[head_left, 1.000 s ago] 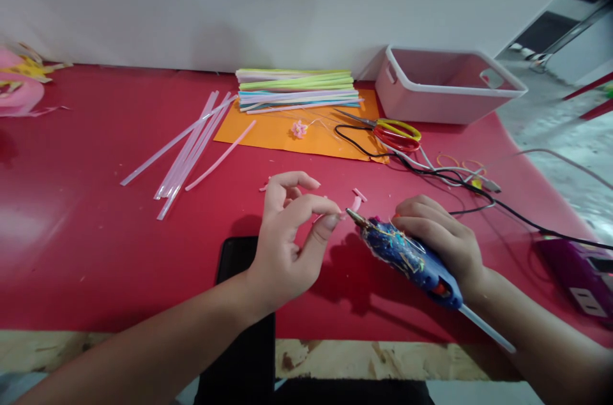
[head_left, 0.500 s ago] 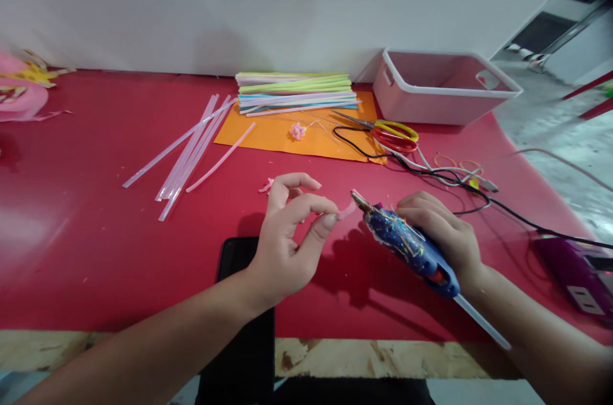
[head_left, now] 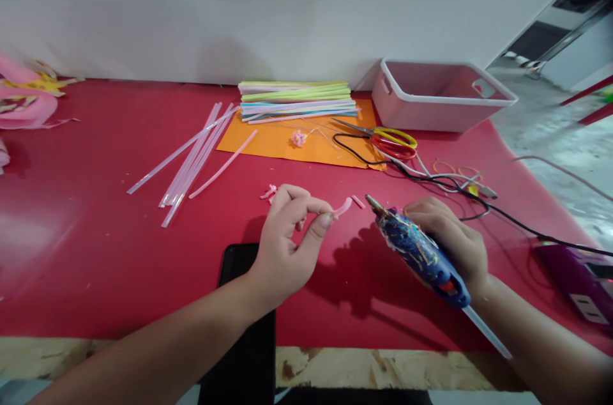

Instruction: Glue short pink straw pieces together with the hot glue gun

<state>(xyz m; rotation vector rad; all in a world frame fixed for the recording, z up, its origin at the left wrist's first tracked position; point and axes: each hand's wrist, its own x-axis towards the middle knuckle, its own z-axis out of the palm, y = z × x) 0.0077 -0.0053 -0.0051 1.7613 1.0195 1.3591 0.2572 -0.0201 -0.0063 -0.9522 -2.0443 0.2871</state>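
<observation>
Between thumb and forefinger, my left hand (head_left: 292,252) pinches a short, curved pink strip (head_left: 343,208) that looks fuzzy. My right hand (head_left: 447,239) is wrapped round a blue glue gun (head_left: 421,255), its metal nozzle pointing up and left toward the strip but apart from it. A clear glue stick (head_left: 487,331) juts from the gun's back end. On the red table, just beyond the strip, lies a small pink piece (head_left: 358,201). More pink bits (head_left: 269,191) lie behind my left hand, and a black phone (head_left: 239,261) is under my left wrist.
Glue sticks (head_left: 196,156) and a pink stem (head_left: 223,165) lie left. Coloured stems (head_left: 297,98) and a small pink flower (head_left: 299,138) rest on orange paper (head_left: 268,144). Scissors (head_left: 395,142), cables (head_left: 445,180), a pink bin (head_left: 440,112) and a purple power strip (head_left: 575,277) are right.
The glue gun has drawn back to the right, and its nozzle has come away from the pink strip. My left hand keeps its pinch, having shifted slightly left. The view has tilted a little.
</observation>
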